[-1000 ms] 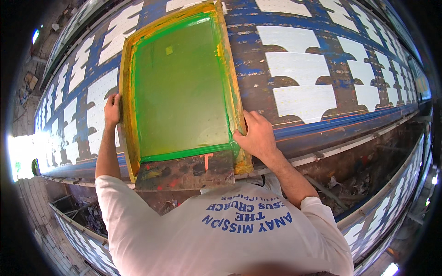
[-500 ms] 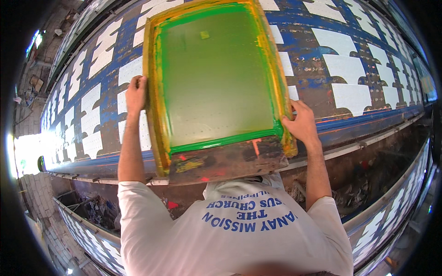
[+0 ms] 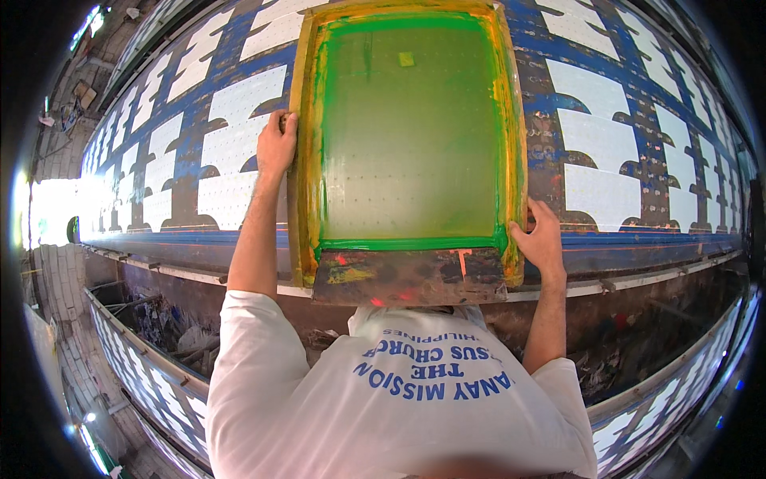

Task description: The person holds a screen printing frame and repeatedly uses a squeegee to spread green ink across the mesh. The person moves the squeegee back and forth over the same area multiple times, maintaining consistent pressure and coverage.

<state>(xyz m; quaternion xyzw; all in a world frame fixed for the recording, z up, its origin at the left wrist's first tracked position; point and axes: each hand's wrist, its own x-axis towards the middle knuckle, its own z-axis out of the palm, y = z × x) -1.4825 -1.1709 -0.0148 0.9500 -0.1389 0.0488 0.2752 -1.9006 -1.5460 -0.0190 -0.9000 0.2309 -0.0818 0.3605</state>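
A large screen-printing frame (image 3: 407, 136), with a green mesh, yellow-stained rims and a paint-smeared lower board, lies over the long printing table (image 3: 598, 243) directly in front of me. Both hands grip it. My left hand (image 3: 278, 142) has its fingers closed on the left rim at mid-height. My right hand (image 3: 537, 238) holds the right rim lower down, thumb on the face near the bottom corner. White cut fabric pieces (image 3: 598, 132) sit in rows on the blue and dark tabletop on both sides of the frame, and faint dots show through the mesh.
A pale rail (image 3: 597, 286) runs along the table's near edge, with a dark trough of scraps (image 3: 163, 327) below. Another table with white pieces (image 3: 144, 375) stretches behind me. At the far left are a paved floor (image 3: 56, 279) and a bright opening.
The frame and both hands have shifted rightward in the view, and the frame now sits straighter, less tilted. The table's edge appears more level. Both hands have kept their grip throughout.
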